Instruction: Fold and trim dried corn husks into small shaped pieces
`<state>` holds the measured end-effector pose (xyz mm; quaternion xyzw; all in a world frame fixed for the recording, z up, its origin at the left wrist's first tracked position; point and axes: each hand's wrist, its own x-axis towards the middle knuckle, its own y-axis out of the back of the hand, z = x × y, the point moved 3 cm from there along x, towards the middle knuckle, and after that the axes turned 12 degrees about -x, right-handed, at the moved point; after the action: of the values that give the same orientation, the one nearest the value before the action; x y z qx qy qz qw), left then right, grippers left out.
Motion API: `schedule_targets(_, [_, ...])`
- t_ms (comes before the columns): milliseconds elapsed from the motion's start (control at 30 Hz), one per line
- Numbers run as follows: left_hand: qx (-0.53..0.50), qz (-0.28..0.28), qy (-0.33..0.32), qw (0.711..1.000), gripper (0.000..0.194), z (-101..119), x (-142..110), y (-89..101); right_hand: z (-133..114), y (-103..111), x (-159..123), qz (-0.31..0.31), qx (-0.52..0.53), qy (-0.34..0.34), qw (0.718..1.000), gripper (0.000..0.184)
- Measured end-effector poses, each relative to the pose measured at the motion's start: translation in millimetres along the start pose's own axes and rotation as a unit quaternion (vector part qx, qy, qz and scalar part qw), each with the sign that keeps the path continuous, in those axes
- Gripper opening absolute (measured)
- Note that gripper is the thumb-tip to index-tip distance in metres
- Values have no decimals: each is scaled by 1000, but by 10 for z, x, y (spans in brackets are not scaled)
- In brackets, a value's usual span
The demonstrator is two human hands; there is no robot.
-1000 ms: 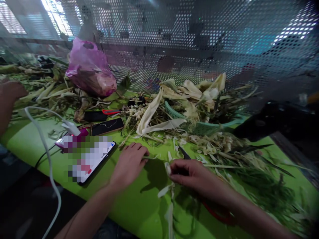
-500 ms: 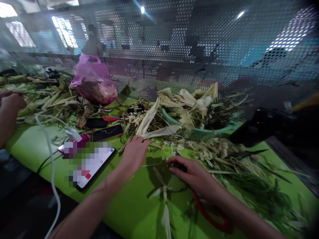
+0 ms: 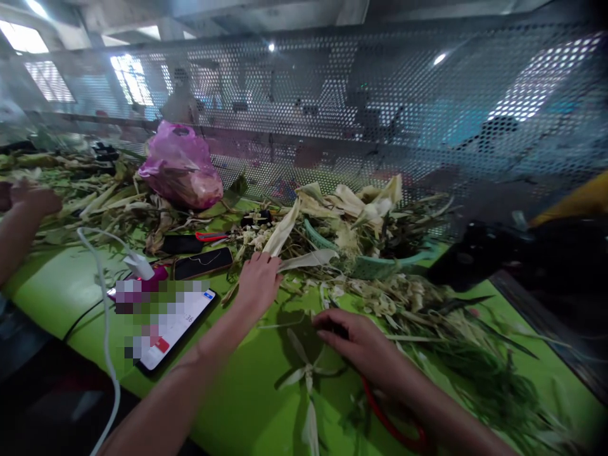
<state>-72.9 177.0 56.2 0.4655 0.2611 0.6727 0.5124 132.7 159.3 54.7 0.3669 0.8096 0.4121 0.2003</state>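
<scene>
The left hand [image 3: 259,282] reaches over the green bench [image 3: 247,386] to the lower end of a long pale husk [image 3: 284,233], its fingers close together and bent downward; whether they grip the husk cannot be told. The right hand [image 3: 351,335] hovers low with its fingers curled and a narrow space between thumb and index finger; a thin strand [image 3: 285,326] runs close to their tips, but it is unclear whether they pinch it. Just below those tips, a knotted husk piece [image 3: 308,370] lies on the bench, with narrow strips spreading from its middle and a longer tail pointing toward the wearer. A red handle [image 3: 387,419] shows partly under the right forearm. Behind the hands, a green basket [image 3: 375,267] is heaped with dried husks and stalks, and green sprigs [image 3: 498,380] lie to the right. To the left are a lit smartphone [image 3: 178,332], a dark phone [image 3: 203,263], a red cutter [image 3: 211,237] and a white charger [image 3: 139,266] with its cable. A purple plastic bag [image 3: 183,168] stands near the perforated panel [image 3: 304,101]. At the far left, another person's hand [image 3: 38,197] is over more husks.
</scene>
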Motion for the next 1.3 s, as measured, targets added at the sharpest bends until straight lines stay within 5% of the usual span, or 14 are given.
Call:
schedule_targets(233, [-5, 24, 9, 1000, 10, -58, -17, -23, -36, 28, -11, 10, 1, 0, 1000, 14])
schedule_targets(367, [-174, 65, 37, 982, 10, -46, -46, 61, -1, 28, -4, 26, 19, -6, 999, 15])
schedule_targets(433, [-354, 77, 84, 928, 8, -12, -80, 67, 19, 52, 4, 44, 29, -13, 999, 17])
schedule_targets(567, [-641, 42, 174, 746, 15, 156, -217, -27, 30, 149, 24, 101, 64, -34, 992, 23])
schedule_targets(700, [-714, -16, 209, 668, 20, 345, -357, -138, 46, 178, 43, 121, 155, -83, 977, 31])
schedule_targets(1000, [-662, -66, 158, 730, 18, 583, -357, -239, 23, 113, 46, 137, 345, -102, 923, 27])
schedule_targets(1167, [-670, -89, 151, 721, 14, 620, -370, -295, 36, 136, 14, 138, 354, -92, 921, 23])
schedule_targets(1300, [-639, -77, 131, 754, 9, 582, -406, -321, 33, 122, 18, 150, 326, -94, 929, 26])
